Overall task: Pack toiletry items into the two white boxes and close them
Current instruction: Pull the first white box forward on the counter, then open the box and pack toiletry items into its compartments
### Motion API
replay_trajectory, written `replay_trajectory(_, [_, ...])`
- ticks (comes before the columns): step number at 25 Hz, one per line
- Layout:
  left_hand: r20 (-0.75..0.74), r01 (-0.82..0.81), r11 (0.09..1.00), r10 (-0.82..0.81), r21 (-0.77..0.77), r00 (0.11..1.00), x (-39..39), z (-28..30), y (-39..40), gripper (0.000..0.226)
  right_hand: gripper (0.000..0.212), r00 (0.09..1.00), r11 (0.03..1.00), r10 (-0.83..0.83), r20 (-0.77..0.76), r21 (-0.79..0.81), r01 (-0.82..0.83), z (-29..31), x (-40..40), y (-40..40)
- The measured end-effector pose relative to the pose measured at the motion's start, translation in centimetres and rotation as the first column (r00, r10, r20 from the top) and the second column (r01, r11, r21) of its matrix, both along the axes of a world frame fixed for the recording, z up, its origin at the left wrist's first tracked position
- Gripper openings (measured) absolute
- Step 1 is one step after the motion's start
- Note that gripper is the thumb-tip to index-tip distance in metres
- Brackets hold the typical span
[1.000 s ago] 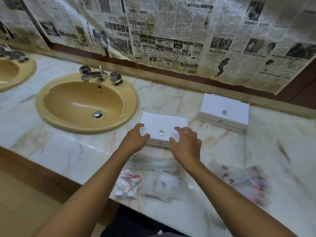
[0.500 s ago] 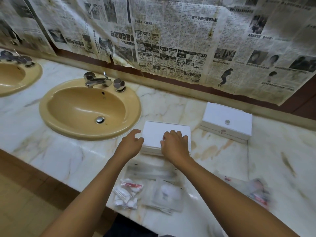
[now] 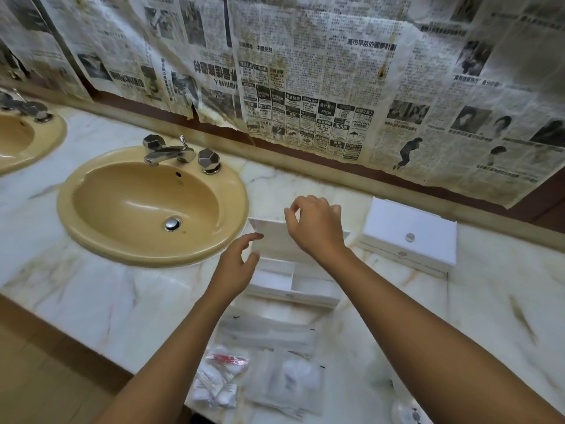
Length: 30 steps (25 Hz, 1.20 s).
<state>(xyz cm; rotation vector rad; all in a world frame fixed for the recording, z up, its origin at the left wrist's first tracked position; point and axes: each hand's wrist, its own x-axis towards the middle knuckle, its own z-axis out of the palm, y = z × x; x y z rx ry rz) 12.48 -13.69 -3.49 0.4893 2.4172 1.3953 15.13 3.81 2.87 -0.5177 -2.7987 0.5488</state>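
Two bare hands work over an opened white box (image 3: 293,280) on a veined marble counter (image 3: 101,295), just right of a mustard-yellow sink (image 3: 146,209). The box's lid (image 3: 272,237) stands raised at the back, baring white inner compartments. The right hand (image 3: 315,228) is up at the lid's top edge, fingers curled, thumb and forefinger close together; whether they pinch the edge cannot be told. The left hand (image 3: 235,264) hovers at the box's left side, fingers spread and relaxed, holding nothing.

The second white box (image 3: 409,237) sits shut to the right of the open one, well apart from it, a small round knob (image 3: 409,237) on its lid and a faint round emblem (image 3: 400,256) on its front wall, too small to read.

Nearer than the open box, at the counter's front edge, lie clear plastic toiletry packets (image 3: 275,381), blurred: one shows a red strip, others hold white cotton-like pieces. More packets (image 3: 409,414) lie at the bottom right, indistinct.

Behind the box, yellowed newspaper sheets (image 3: 305,87) in Chinese print cover the wall; "RM298" can be read in one advertisement block. A chrome faucet (image 3: 168,153) with faceted handles stands at the sink's back rim. A second sink (image 3: 27,139) shows at far left.
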Motion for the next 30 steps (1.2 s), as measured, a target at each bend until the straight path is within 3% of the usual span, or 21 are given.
replay_trajectory(3, [0.006,0.075,0.997,-0.074,-0.025,0.997,-1.0,-0.6,0.2,0.044,0.016,0.939,0.996,0.085,-0.332,0.042,-0.075,-0.6,-0.7,1.1])
replay_trajectory(5, [0.016,0.113,0.993,-0.113,-0.041,0.994,-1.6,-0.5,0.5,0.044,0.014,0.872,0.989,0.13,-0.472,0.13,-0.077,-0.9,-0.6,1.6])
replay_trajectory(7, [0.026,0.132,0.988,-0.131,-0.076,0.991,-2.1,-0.4,0.7,0.044,0.015,0.825,0.986,0.142,-0.548,0.153,-0.068,-0.9,0.1,1.2])
replay_trajectory(10, [0.03,0.142,0.984,-0.14,-0.107,0.99,-2.5,-0.5,0.8,0.045,0.016,0.812,0.993,0.117,-0.573,0.063,-0.098,-1.1,1.9,-0.7])
replay_trajectory(13, [0.022,0.151,0.983,-0.15,-0.108,0.988,-2.3,-0.7,0.6,0.048,0.018,0.875,0.975,0.166,-0.455,-0.058,-0.216,-2.2,4.6,-3.1])
replay_trajectory(16, [0.03,0.161,0.982,-0.159,-0.095,0.987,-1.9,-0.8,0.4,0.054,0.02,0.946,0.921,0.317,-0.06,-0.218,-0.323,-3.6,7.7,-5.4])
replay_trajectory(19, [0.029,0.185,0.974,-0.183,-0.13,0.983,-1.5,-1.0,0.0,0.059,0.026,0.89,0.908,0.391,0.236,-0.258,-0.33,-4.7,10.0,-6.8])
replay_trajectory(30, [0.059,0.156,0.976,-0.149,-0.152,0.987,-0.1,-0.5,0.0,0.061,0.035,0.762,0.893,0.448,0.467,-0.269,-0.36,-4.1,13.7,-6.8])
